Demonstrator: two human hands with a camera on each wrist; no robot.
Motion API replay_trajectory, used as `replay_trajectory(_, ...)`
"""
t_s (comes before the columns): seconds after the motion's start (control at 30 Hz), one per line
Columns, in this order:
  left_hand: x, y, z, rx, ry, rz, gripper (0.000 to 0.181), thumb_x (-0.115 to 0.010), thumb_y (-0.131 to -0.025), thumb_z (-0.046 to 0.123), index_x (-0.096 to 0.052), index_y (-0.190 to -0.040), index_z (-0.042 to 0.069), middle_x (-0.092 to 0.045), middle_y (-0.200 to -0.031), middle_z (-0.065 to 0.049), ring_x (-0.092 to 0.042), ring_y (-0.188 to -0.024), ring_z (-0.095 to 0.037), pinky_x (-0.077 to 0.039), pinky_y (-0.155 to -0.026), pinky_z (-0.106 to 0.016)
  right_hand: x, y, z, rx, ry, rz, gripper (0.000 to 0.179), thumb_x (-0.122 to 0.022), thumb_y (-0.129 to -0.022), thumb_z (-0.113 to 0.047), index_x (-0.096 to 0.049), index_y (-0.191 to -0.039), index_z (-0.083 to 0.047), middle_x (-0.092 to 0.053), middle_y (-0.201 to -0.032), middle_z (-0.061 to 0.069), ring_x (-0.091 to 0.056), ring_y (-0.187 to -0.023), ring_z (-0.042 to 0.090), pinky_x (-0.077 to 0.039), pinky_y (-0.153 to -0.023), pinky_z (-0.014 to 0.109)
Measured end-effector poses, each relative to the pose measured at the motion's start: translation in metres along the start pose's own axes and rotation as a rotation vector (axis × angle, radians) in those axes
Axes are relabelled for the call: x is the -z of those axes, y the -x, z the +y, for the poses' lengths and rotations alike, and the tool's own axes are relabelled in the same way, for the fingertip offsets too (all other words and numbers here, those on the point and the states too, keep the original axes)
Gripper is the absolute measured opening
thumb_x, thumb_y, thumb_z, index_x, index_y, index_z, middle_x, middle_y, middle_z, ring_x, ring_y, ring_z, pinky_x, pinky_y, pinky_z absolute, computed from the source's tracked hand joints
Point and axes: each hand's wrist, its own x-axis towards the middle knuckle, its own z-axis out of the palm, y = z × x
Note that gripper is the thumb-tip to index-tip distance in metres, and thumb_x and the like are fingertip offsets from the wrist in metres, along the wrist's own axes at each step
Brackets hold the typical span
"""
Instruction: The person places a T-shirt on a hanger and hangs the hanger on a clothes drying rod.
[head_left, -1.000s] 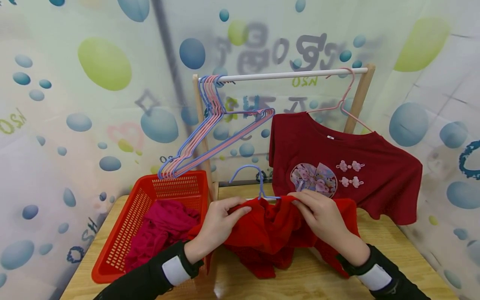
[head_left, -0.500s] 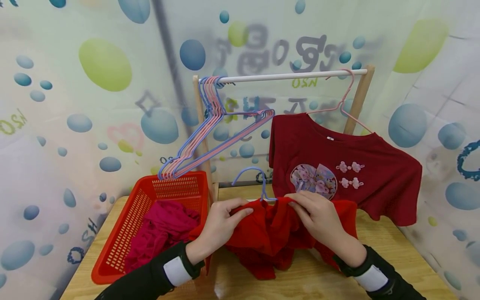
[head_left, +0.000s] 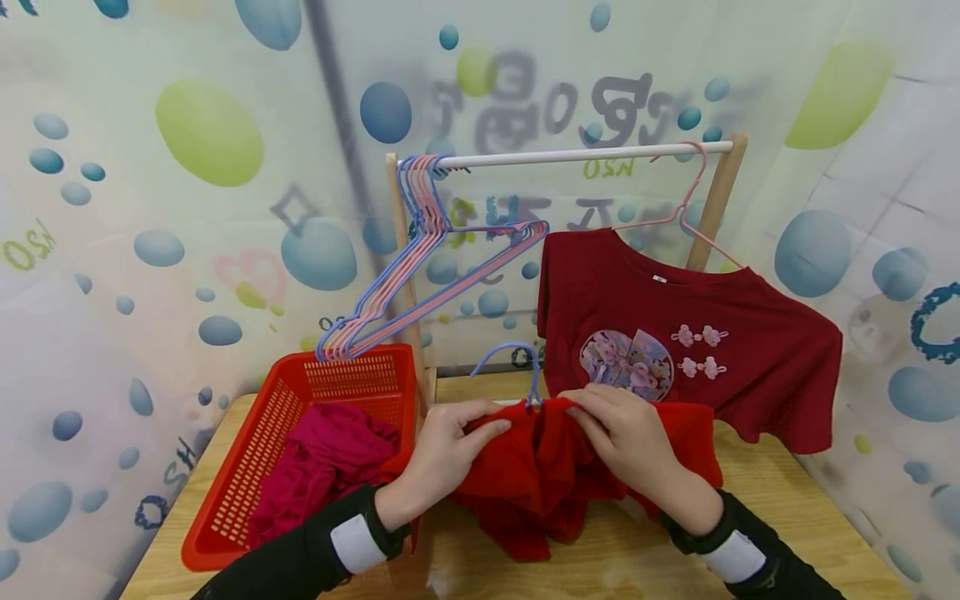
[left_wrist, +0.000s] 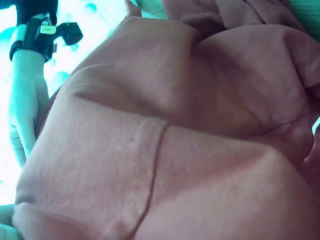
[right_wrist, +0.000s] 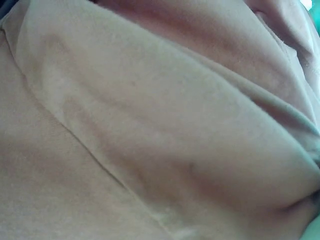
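Observation:
Between both hands a bunched red garment (head_left: 517, 479) is held up over the table, its lower folds hanging toward the wood. My left hand (head_left: 446, 446) pinches its upper edge between thumb and fingers. On the other side my right hand (head_left: 630, 433) grips the same edge, close to the left. Out of the garment, between the hands, rises the hook of a blue hanger (head_left: 534, 375); the rest of that hanger is hidden by cloth. Folded cloth with a seam (left_wrist: 155, 170) fills most of the left wrist view, and cloth (right_wrist: 150, 125) covers nearly all of the right wrist view.
A red plastic basket (head_left: 206, 508) at the left holds a crumpled magenta cloth (head_left: 322, 458). Behind stands a rack with a white rail (head_left: 555, 156). Several blue and pink hangers (head_left: 382, 287) hang at its left, and a dark red T-shirt (head_left: 720, 308) on a pink hanger at its right.
The blue hanger's hook has shifted slightly right and lower, and less of its shoulders shows above the cloth. My right hand has moved a little left, closer to my left hand.

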Motion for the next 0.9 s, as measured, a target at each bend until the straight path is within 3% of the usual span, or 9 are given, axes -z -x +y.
replay_trajectory(0.17,-0.001,0.0,0.0,-0.018,0.003,-0.01,0.014,-0.066,-0.089,0.022,-0.073,-0.1,0.021,-0.071,-0.093,0.008,-0.058,-0.078,-0.004,-0.047,-0.068,-0.02,-0.001,0.0,-0.003,0.018,0.021,-0.025,0.023,-0.07,-0.082,-0.013,-0.07,-0.105,-0.014,-0.071,-0.093,0.0,-0.066,-0.086,0.017,-0.054,-0.078,0.04)
replay_trajectory(0.5,-0.005,-0.001,0.002,-0.05,-0.077,-0.04,0.006,-0.066,-0.089,0.021,-0.071,-0.093,0.019,-0.068,-0.084,0.01,-0.057,-0.074,-0.004,-0.048,-0.066,-0.022,0.004,0.002,0.001,0.07,0.05,-0.008,0.017,-0.065,-0.089,-0.022,-0.071,-0.103,-0.015,-0.073,-0.089,-0.001,-0.069,-0.077,0.015,-0.055,-0.063,0.034)
replay_trajectory(0.63,-0.005,-0.006,0.007,-0.065,-0.14,-0.124,0.007,-0.061,-0.093,0.022,-0.065,-0.094,0.017,-0.062,-0.08,0.009,-0.052,-0.071,-0.005,-0.046,-0.066,-0.021,0.007,0.004,0.006,0.064,0.028,0.006,0.017,-0.067,-0.087,-0.019,-0.072,-0.102,-0.015,-0.073,-0.091,0.0,-0.069,-0.079,0.015,-0.055,-0.065,0.034)
replay_trajectory(0.77,-0.004,-0.015,0.011,-0.102,-0.298,-0.256,0.02,-0.047,-0.1,0.033,-0.058,-0.099,0.016,-0.058,-0.079,0.006,-0.053,-0.072,-0.006,-0.046,-0.068,-0.021,0.01,0.004,0.011,0.032,0.001,0.014,0.024,-0.072,-0.079,-0.011,-0.073,-0.103,-0.016,-0.073,-0.094,0.0,-0.07,-0.083,0.016,-0.055,-0.069,0.035)
replay_trajectory(0.83,-0.003,-0.019,0.013,-0.108,-0.368,-0.303,0.028,-0.042,-0.101,0.038,-0.057,-0.106,0.015,-0.061,-0.085,0.003,-0.057,-0.078,-0.008,-0.048,-0.072,-0.023,0.012,0.005,0.013,0.017,-0.008,0.016,0.027,-0.073,-0.077,-0.008,-0.073,-0.103,-0.015,-0.073,-0.095,0.001,-0.07,-0.084,0.016,-0.054,-0.07,0.035)
replay_trajectory(0.9,-0.001,-0.021,0.013,-0.103,-0.41,-0.319,0.036,-0.041,-0.1,0.042,-0.056,-0.118,0.014,-0.066,-0.103,0.002,-0.06,-0.094,-0.012,-0.049,-0.083,-0.028,0.014,0.006,0.015,0.008,-0.014,0.018,0.028,-0.074,-0.075,-0.007,-0.073,-0.103,-0.013,-0.074,-0.095,0.001,-0.07,-0.085,0.016,-0.054,-0.07,0.034)
